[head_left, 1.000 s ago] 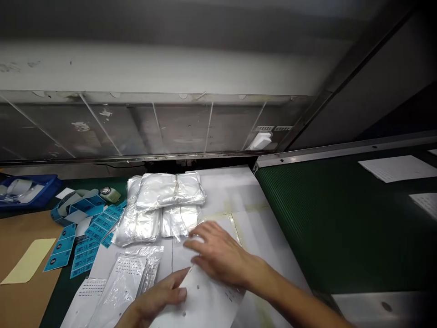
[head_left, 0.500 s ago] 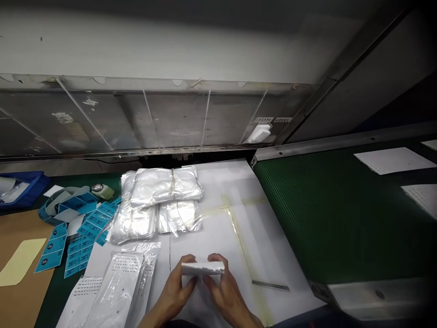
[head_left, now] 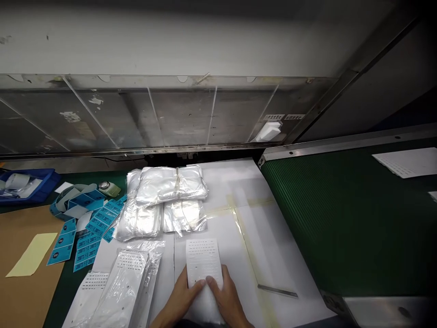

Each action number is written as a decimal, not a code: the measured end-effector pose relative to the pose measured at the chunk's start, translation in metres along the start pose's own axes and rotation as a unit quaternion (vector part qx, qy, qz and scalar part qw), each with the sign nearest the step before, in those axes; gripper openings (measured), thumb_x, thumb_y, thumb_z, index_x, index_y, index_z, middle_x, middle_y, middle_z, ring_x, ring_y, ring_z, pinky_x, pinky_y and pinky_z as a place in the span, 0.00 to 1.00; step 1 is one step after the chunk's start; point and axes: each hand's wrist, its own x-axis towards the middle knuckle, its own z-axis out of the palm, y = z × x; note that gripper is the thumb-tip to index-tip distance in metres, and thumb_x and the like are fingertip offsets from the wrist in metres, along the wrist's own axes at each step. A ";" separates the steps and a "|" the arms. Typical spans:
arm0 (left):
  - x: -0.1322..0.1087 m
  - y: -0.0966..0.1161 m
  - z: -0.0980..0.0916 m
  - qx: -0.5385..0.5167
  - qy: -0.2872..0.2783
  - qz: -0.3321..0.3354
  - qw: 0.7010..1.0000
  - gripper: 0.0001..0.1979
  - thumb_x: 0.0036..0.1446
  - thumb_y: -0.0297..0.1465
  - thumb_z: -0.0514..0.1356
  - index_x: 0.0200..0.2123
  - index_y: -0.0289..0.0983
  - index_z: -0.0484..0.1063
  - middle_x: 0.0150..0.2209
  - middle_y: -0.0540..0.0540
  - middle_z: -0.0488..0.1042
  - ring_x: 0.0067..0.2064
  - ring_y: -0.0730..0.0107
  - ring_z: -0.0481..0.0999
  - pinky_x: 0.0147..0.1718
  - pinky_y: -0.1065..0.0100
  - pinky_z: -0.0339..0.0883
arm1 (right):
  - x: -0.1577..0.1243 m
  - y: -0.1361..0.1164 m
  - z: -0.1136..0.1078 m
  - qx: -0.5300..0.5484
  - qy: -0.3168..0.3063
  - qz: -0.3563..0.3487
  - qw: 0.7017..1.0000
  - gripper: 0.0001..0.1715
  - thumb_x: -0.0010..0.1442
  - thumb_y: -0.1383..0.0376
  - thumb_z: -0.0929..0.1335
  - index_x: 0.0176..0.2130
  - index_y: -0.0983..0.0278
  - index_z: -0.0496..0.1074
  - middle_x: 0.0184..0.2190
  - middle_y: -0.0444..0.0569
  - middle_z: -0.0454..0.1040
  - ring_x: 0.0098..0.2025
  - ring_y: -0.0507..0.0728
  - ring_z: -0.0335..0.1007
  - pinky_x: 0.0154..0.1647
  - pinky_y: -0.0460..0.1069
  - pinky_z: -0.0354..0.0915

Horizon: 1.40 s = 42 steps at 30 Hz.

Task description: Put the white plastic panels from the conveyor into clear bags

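Note:
A stack of white cards (head_left: 204, 259) with rows of short dash-like marks or slits faces up at the front middle. My left hand (head_left: 181, 295) grips its left edge, and my right hand (head_left: 228, 295) grips the right edge. Both thumbs press on the top face near its lower part; the other fingers are largely hidden behind. To the left lie similar white cards in clear plastic bags (head_left: 118, 287). Beyond the stack are bundles of clear plastic bags (head_left: 170, 187), the top one tied round its middle.
White sheeting (head_left: 283, 255) with tape strips covers the table, and a thin metal strip (head_left: 278, 291) lies there. Blue printed labels (head_left: 87, 250), a small bottle (head_left: 109, 188) and a blue tray (head_left: 43, 191) are left. A green conveyor belt (head_left: 327, 218) carrying white cards (head_left: 406, 163) runs at right.
Both hands have tipped the card stack from edge-on to its marked face showing, thumbs now on top. The cards on the belt have shifted right in view, partly with the camera turning.

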 end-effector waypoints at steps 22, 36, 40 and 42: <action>0.102 0.015 -0.087 0.624 0.071 0.198 0.752 0.21 0.61 0.37 0.50 0.55 0.36 0.61 0.57 0.39 0.65 0.60 0.53 0.57 0.60 0.50 0.45 | -0.002 0.028 -0.031 0.126 0.123 0.134 0.975 0.40 0.49 0.43 0.67 0.53 0.64 0.59 0.50 0.56 0.71 0.51 0.65 0.67 0.52 0.57 0.63; 0.131 0.032 -0.084 0.694 0.097 0.156 0.697 0.13 0.60 0.24 0.45 0.36 0.37 0.68 0.35 0.42 0.70 0.39 0.58 0.69 0.37 0.59 0.61 | 0.008 -0.005 -0.036 0.103 0.051 0.118 0.986 0.36 0.52 0.46 0.66 0.53 0.63 0.60 0.52 0.53 0.70 0.54 0.62 0.65 0.54 0.52 0.62; 0.141 0.027 -0.072 0.687 0.111 0.129 0.706 0.09 0.59 0.32 0.50 0.39 0.36 0.67 0.36 0.41 0.69 0.38 0.57 0.68 0.36 0.58 0.59 | 0.009 0.002 -0.027 0.109 0.088 0.105 0.984 0.35 0.52 0.45 0.66 0.51 0.63 0.62 0.49 0.53 0.72 0.51 0.63 0.67 0.53 0.55 0.62; 0.142 0.028 -0.072 0.684 0.116 0.117 0.711 0.12 0.58 0.36 0.52 0.40 0.35 0.66 0.37 0.40 0.69 0.39 0.55 0.68 0.37 0.58 0.59 | 0.009 0.007 -0.025 0.115 0.101 0.111 0.982 0.36 0.52 0.45 0.66 0.52 0.63 0.61 0.49 0.54 0.72 0.50 0.63 0.68 0.52 0.56 0.63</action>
